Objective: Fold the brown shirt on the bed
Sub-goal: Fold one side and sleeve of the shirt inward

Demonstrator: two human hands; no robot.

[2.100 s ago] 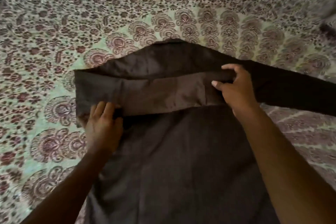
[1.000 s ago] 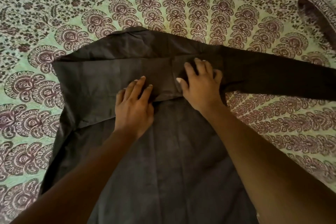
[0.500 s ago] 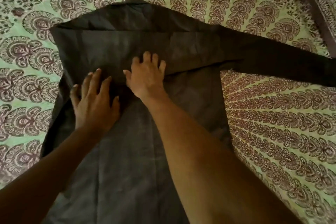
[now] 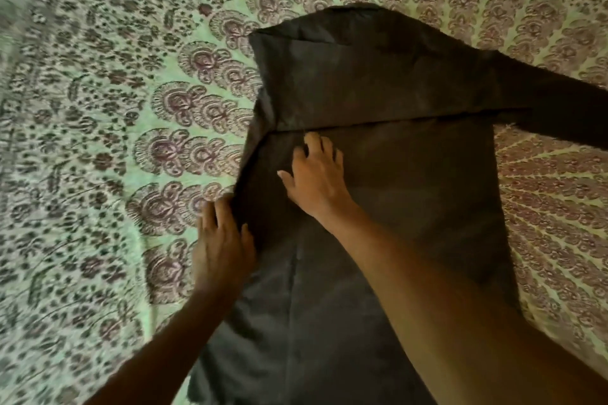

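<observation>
The brown shirt [image 4: 378, 174] lies flat on the patterned bedspread [image 4: 115, 141], its top part folded down across the body and 1 sleeve [image 4: 552, 108] trailing off to the right. The right hand [image 4: 317, 174] rests on the cloth just below the fold with fingers spread and straight, while the left hand [image 4: 222, 246] lies flat with extended fingers along the shirt's left edge. To do this smoothing well, I judge both palms should sweep outward from the fold, keeping the left edge straight.
</observation>
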